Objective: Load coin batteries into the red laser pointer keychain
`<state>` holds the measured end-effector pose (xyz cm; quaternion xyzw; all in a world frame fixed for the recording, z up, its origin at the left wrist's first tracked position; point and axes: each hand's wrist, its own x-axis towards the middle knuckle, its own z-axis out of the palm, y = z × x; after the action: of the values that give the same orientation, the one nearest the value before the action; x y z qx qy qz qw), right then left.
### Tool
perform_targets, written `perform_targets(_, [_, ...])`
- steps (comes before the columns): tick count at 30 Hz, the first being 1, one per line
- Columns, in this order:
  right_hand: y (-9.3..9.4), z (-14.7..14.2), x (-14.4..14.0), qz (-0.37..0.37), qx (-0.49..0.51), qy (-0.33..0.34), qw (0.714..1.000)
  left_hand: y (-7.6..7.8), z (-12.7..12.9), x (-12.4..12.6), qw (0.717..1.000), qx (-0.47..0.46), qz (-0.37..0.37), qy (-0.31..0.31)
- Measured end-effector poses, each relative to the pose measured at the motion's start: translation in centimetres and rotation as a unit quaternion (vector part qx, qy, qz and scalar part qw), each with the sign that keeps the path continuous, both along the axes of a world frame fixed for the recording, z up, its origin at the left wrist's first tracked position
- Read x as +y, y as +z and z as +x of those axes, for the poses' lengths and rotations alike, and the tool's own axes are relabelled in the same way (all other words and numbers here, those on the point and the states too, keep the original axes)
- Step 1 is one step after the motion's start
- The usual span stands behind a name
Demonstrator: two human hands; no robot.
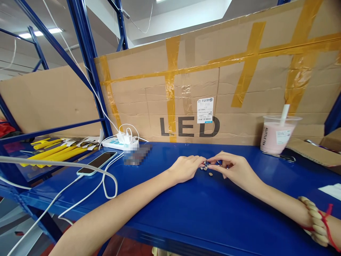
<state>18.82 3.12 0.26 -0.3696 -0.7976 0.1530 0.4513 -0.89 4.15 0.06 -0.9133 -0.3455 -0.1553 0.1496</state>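
Note:
Both my hands rest on the blue metal shelf (186, 209) near its middle. My left hand (186, 168) and my right hand (234, 169) meet fingertip to fingertip, pinching a small metal part (206, 163) between them. A few more tiny parts (210, 174) lie on the shelf just below the fingers; what they are is too small to tell. A beaded bracelet and a red string (317, 220) circle my right wrist.
A taped cardboard wall marked "LED" (213, 92) closes the back. A pink drink cup with a straw (278, 135) stands at the right. A phone (97, 163), a power strip with chargers (121, 142) and white cables (106, 185) lie at the left. Yellow-handled tools (53, 151) fill the neighbouring shelf.

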Motion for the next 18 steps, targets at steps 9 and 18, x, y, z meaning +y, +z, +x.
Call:
perform_targets(9, [-0.02,0.11,0.06,0.027,-0.015,0.001,1.0,0.05,-0.14,-0.06,0.999,-0.008,-0.039,-0.007])
perform_targets(18, [-0.15,0.06,0.11,0.037,-0.023,-0.001,0.999,-0.07,-0.24,0.16,0.999,-0.013,-0.05,-0.007])
